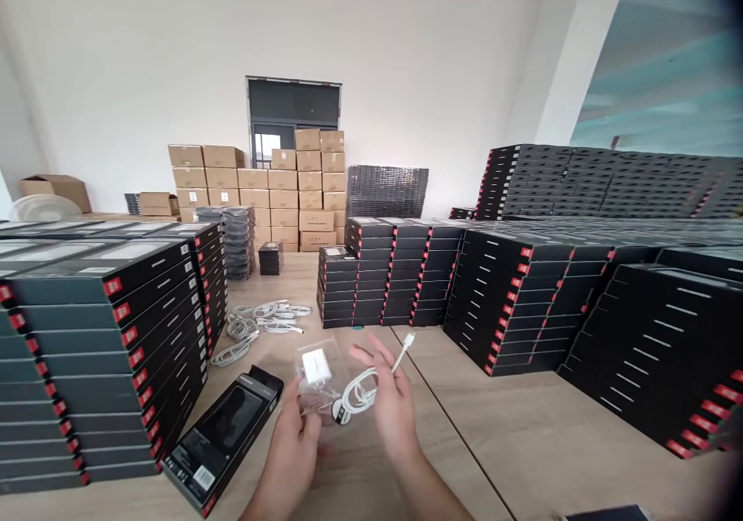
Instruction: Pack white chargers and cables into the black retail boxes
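My left hand (295,432) grips the near left edge of a clear plastic tray (333,348), tilted above the table. In the tray sits a white charger plug (316,367). My right hand (395,409) is closed around a coiled white charging cable (355,399), its connector sticking up past my fingers. A round black-and-white tag (340,412) shows at the near end of the coil, by the tray. Left of my hands, an opened black box (224,436) with a dark window lies on the table, its flap raised at the far end.
Several coiled white cables (270,318) lie on the wooden table (464,428) beyond the black box. Tall stacks of black boxes stand at left (116,351) and right (511,296). Brown cartons (252,188) are piled against the back wall. A seam crosses the tabletop right of my hands.
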`<state>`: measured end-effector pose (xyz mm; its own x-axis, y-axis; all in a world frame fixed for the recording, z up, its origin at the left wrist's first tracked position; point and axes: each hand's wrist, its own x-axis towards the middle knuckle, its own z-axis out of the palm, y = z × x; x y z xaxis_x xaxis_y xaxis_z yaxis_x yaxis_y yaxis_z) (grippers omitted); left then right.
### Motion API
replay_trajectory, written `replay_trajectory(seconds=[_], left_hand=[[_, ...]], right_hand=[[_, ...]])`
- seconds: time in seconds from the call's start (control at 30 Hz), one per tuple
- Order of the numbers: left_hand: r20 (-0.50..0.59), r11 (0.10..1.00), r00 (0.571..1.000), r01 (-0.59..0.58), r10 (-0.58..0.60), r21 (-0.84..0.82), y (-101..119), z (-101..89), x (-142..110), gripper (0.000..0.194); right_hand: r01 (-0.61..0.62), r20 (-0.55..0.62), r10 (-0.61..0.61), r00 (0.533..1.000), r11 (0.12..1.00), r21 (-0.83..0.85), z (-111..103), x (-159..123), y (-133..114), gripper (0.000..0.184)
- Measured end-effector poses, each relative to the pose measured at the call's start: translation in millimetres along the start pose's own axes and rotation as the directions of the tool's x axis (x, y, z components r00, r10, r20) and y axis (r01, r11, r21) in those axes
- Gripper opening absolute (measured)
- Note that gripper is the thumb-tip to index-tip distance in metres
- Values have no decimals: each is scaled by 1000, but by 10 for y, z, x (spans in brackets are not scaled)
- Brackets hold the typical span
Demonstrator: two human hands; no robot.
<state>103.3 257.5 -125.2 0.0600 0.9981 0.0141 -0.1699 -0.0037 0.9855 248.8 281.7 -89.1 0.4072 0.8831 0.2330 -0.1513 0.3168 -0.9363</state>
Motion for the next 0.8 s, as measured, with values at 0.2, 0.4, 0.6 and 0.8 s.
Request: replay_trajectory(seconds=[0.2,0.4,0.6,0.8], left_hand=[[63,915,998,31,-6,-402,15,93,-34,68],[-17,876,1000,-2,-8,-482,3,-12,74,47],[-57,855,998,-18,-14,-518,109,-107,115,43],[3,873,1000,18,-19,-488,165,-87,84,46]], right_hand=[[178,188,-138,972,960,-214,128,-156,173,39],[386,413,-207,887,823,-418,104,-105,362,53],[-135,523,138,841,990,-44,2,40,378,58],[-293,499,247,831,956,14,-65,68,294,51]])
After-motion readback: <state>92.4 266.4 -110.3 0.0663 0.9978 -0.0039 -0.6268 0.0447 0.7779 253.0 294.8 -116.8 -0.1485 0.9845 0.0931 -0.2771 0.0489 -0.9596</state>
